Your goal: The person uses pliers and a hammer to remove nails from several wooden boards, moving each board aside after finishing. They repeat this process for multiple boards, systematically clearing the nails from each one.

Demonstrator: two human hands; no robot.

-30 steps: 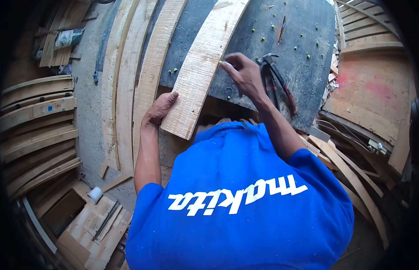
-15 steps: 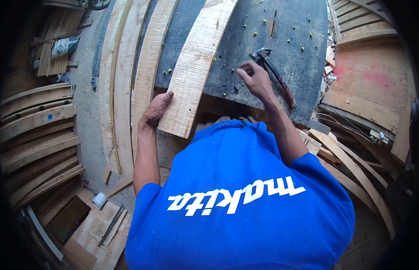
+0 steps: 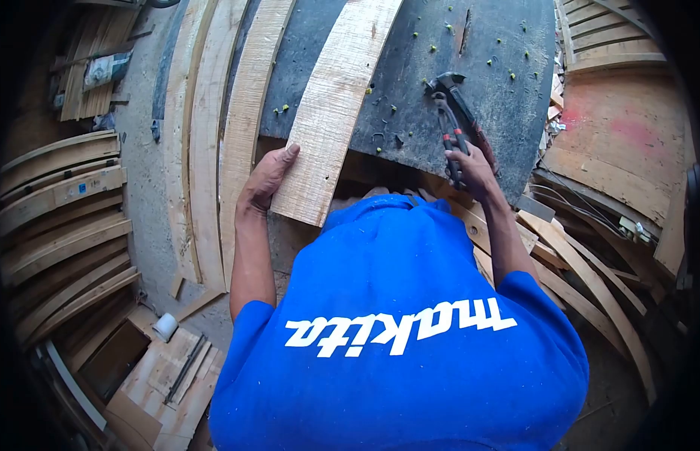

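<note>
My left hand (image 3: 269,177) grips the near end of a rough-sawn plank (image 3: 327,124) by its left edge, thumb on top. The plank lies over the dark worktop (image 3: 410,124), its near end jutting past the edge. My right hand (image 3: 474,167) is closed around the handles of a pair of pincers (image 3: 446,124), dark metal with red bands on the grips. Their jaws point away from me. Beside them on the worktop lies a claw hammer (image 3: 461,100) with a red and black handle, partly behind the pincers and my hand.
Small yellow-green bits (image 3: 433,49) are scattered over the worktop. More long planks (image 3: 248,113) lie to the left. Curved boards (image 3: 64,188) are stacked at far left. Offcuts (image 3: 583,263) and a wooden panel (image 3: 621,150) with pink marks are on the right.
My right hand has moved right and towards me, and now holds the pincers. My left hand keeps its grip on the plank, which has shifted slightly.
</note>
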